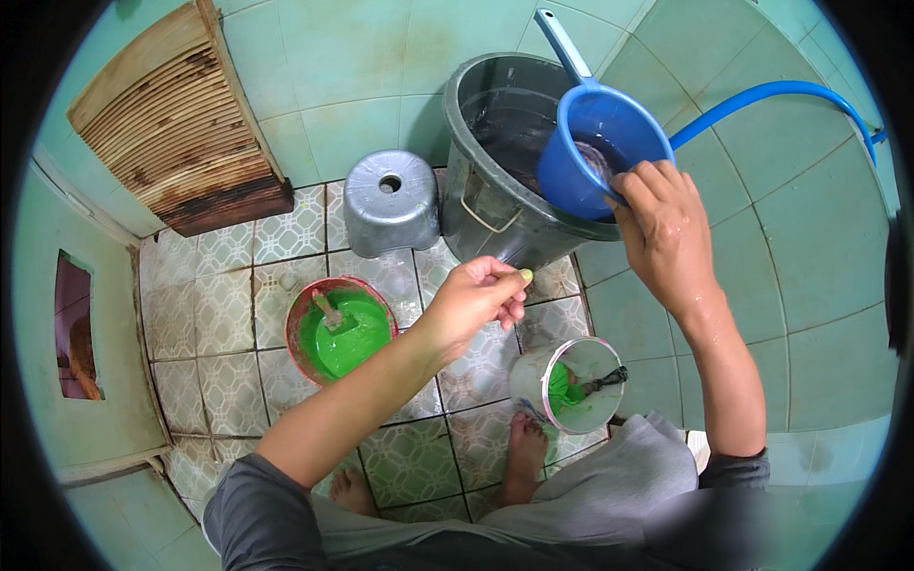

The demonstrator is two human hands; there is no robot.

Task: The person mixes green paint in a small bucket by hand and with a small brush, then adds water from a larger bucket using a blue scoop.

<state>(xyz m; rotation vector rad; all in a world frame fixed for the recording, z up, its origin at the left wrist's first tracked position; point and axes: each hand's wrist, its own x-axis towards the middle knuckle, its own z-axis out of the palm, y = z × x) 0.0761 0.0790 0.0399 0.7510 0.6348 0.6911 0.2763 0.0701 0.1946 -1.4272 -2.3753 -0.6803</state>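
My right hand (662, 224) grips the near rim of a blue water dipper (605, 143), thumb and fingers pinching its edge. The dipper tilts over the large grey water bucket (486, 205), its pale-topped handle pointing up and away; a little water shows inside. My left hand (481, 305) is raised in front of the bucket, fingers curled in and apart from it. Yellow-green paint marks a fingertip, and no object shows in that hand. Water drops glisten on my right wrist.
A red-rimmed pail (292, 333) of green paint holds a brush (331, 314). Near my foot, a white bucket (533, 381) contains green paint and a black-handled brush (609, 379). A grey stool (390, 214), blue hose (762, 90) and slatted wooden panel (186, 114) stand around the tiled floor (409, 466).
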